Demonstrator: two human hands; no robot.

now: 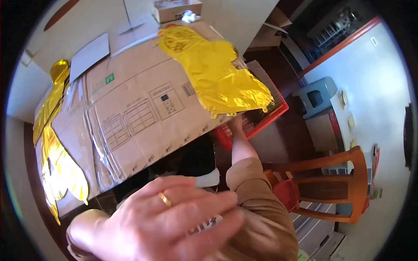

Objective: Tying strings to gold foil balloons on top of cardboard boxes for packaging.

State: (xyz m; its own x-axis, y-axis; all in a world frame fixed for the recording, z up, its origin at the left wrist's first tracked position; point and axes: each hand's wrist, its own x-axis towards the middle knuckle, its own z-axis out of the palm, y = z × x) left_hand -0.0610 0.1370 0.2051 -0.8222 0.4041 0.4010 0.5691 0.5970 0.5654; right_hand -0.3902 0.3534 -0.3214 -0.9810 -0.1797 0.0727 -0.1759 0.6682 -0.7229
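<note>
My left hand [174, 217] is raised close in front of me, slightly blurred, a gold ring on one finger. Its fingers stretch to the right, with a bit of printed cloth showing between them. My right hand [235, 123] reaches down past the table's right edge to a red plastic crate [261, 128]; its fingers are hidden there. Right above it, a flat gold foil balloon [213, 69] lies over the cardboard's edge. Another piece of gold foil [56, 143] drapes along the left side. Both rest on a large flattened cardboard sheet [135, 100].
A small box [176, 11] stands at the far edge beside a white crumpled item [190, 17]. Pale card [90, 54] lies far left. On the right are a wooden chair [326, 187], a grey-blue stool [317, 96] and a carton [321, 130].
</note>
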